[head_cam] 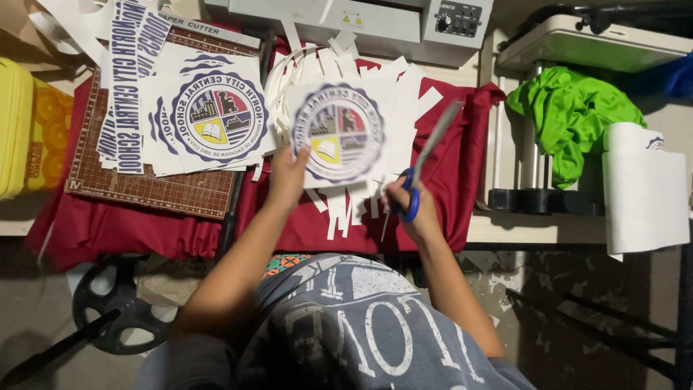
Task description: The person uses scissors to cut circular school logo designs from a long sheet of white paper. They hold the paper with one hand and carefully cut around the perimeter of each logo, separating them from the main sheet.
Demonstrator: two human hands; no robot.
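- Work surface: a table draped in dark red cloth [462, 180], seen from above; bare floor below, near the person's grey shirt.
- Left hand [287, 177]: fingers closed on the lower left edge of a white printed sheet [339, 133] bearing a round emblem; sheet held up over the cloth, blurred.
- Right hand [408, 206]: fingers through the blue handles of a pair of scissors [426, 162]; grip closed on them. Blades point up and to the right, beside the sheet's right edge; whether the blades touch the sheet, cannot tell.
- White paper strips [343, 209] lie scattered on the cloth under and around the held sheet.
- Left of the hands: a brown gridded cutting board [144, 189] carrying a stack of printed sheets [209, 119] with the same round emblem, plus long lettered strips.
- Far edge: a grey machine [375, 22] with a small control panel.
- Right side: a crumpled green cloth [570, 115] on a stand, a roll of white paper [642, 188] just beside it.
- Far left: a yellow container [14, 130].
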